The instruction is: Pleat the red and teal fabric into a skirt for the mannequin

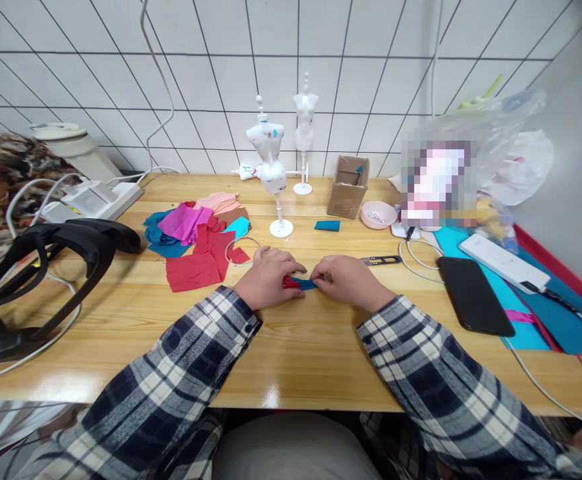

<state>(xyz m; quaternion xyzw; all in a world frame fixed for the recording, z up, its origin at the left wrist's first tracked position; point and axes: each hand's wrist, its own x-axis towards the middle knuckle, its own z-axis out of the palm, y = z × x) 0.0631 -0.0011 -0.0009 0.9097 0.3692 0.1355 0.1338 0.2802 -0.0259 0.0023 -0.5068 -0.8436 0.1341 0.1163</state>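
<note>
The strip, red and blue, lies low over the middle of the table, between the two hands. The left hand pinches its red end between thumb and fingers; the right hand pinches its blue end, fingertips together.

Bare wood runs from both hands to the near edge, and wood also shows between them and the front mannequin. To the left, the ring lies close to the left hand, with the red cloth just beyond it. To the right, the snips lie just beyond the right hand, then the phone, well apart, near the table's right side. Farther back are the teal scrap, the bowl and the box.
</note>
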